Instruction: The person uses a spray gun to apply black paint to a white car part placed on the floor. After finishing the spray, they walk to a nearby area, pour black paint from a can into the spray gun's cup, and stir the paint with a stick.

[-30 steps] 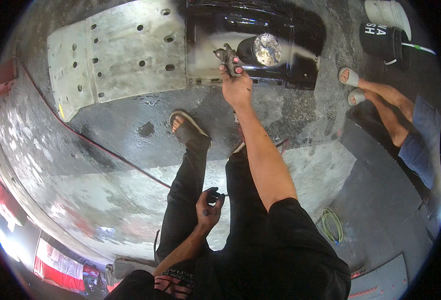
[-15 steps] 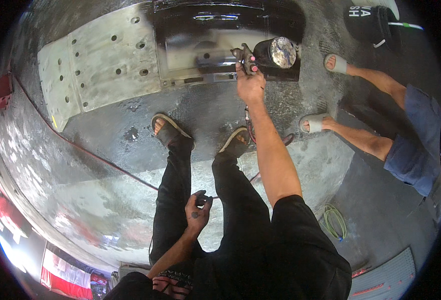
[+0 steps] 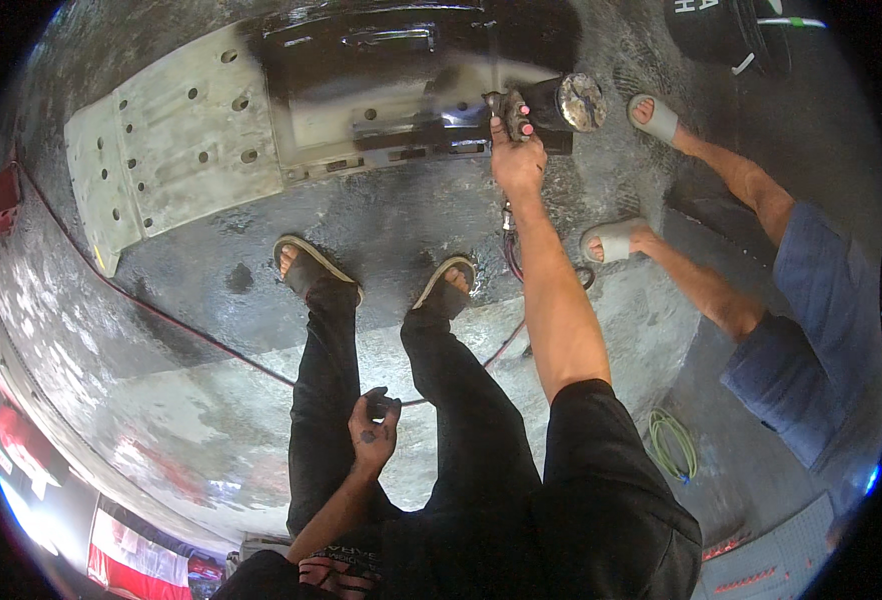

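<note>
My right hand [image 3: 517, 165] is wrapped round a spray gun [image 3: 510, 115] with two pink knobs. From the gun a dark cup [image 3: 583, 103] sticks out to the right, its round end blotched and crusted. The gun is over the right part of a long metal panel [image 3: 196, 140] lying on the floor. Bare grey with round holes at its left, the panel is glossy black over much of its right part, with a paler patch between. By my left thigh, my left hand [image 3: 371, 435] is closed on a small black object [image 3: 382, 406], its kind unclear.
A thin dark red hose [image 3: 176, 320] crosses the floor, passes behind my legs and runs up toward the gun. At the right stands another person in grey sandals [image 3: 616, 241] and blue shorts. A green coiled hose [image 3: 673, 445] and a black container [image 3: 726, 35] lie further off.
My right hand has moved the spray gun to the right along the panel. The whole view has shifted slightly. My left hand keeps its closed pose.
</note>
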### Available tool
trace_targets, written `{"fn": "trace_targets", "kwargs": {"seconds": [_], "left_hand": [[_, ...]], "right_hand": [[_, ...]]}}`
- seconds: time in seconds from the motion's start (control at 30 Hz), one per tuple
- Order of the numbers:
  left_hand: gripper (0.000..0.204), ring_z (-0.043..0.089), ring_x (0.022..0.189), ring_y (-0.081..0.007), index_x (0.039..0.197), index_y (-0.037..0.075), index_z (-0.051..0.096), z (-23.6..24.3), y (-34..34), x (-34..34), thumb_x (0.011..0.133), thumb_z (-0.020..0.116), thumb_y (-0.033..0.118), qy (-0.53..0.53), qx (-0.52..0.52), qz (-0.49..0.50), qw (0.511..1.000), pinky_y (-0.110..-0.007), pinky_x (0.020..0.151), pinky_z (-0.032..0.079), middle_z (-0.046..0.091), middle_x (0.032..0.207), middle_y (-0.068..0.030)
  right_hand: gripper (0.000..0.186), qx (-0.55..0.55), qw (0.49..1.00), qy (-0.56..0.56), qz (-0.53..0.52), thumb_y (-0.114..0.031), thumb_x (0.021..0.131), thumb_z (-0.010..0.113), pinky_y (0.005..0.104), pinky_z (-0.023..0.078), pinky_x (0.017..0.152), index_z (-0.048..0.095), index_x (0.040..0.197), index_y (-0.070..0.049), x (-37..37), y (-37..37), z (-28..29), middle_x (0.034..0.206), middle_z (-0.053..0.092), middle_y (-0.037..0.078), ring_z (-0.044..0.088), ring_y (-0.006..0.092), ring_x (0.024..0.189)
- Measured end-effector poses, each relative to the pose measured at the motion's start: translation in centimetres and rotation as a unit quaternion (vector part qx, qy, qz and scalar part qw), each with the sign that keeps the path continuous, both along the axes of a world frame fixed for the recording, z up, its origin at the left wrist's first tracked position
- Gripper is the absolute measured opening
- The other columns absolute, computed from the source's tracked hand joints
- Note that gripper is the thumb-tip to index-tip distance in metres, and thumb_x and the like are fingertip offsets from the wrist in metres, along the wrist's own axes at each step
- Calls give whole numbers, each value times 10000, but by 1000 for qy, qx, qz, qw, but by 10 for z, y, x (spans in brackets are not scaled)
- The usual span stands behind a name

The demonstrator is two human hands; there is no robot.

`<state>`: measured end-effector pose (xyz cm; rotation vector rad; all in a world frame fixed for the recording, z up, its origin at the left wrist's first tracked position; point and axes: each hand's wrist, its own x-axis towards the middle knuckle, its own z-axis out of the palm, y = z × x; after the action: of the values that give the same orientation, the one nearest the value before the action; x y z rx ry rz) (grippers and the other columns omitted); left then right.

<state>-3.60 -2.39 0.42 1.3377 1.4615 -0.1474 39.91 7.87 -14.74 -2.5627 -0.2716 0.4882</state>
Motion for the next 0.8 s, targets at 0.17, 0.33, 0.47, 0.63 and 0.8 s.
{"fn": "trace_targets", "kwargs": {"seconds": [0.17,0.33,0.47,0.63,0.8], "left_hand": [[294,673,777,-186,1102,-30,645,-7,-17,8,854,746,91,-9,1,16,1000,-324,747,532,692,853,-112],[292,667,781,-172,1106,-33,644,-13,-31,13,855,741,83,3,5,14,1000,-323,757,535,696,862,-112],[291,667,792,-177,1109,-29,645,-19,-39,16,854,738,75,7,12,13,1000,-324,766,533,695,862,-115],[282,658,795,-162,1109,-31,643,-21,-45,26,861,729,73,13,6,32,999,-319,758,526,690,854,-100],[264,632,781,-136,1113,-31,636,-15,-45,35,872,715,44,18,12,21,1000,-298,750,511,674,842,-66]], "right_hand": [[654,-5,1000,-25,-16,-523,882,692,489,516,923,644,1104,90,32,-22,-18,1071,668,333,627,489,1078],[652,-45,997,-55,-22,-526,879,692,482,513,928,656,1083,92,60,-44,-27,1065,672,327,633,485,1063],[618,47,995,-81,-20,-514,887,686,484,517,911,670,1070,77,85,-64,-33,1056,679,317,642,477,1043],[590,-90,993,-80,11,-566,928,604,445,493,954,706,1106,-13,119,-88,-49,1056,715,231,650,411,1075],[484,18,995,-99,-18,-444,905,692,484,515,860,697,1061,13,141,-113,-52,1032,701,274,661,452,1010]]}}
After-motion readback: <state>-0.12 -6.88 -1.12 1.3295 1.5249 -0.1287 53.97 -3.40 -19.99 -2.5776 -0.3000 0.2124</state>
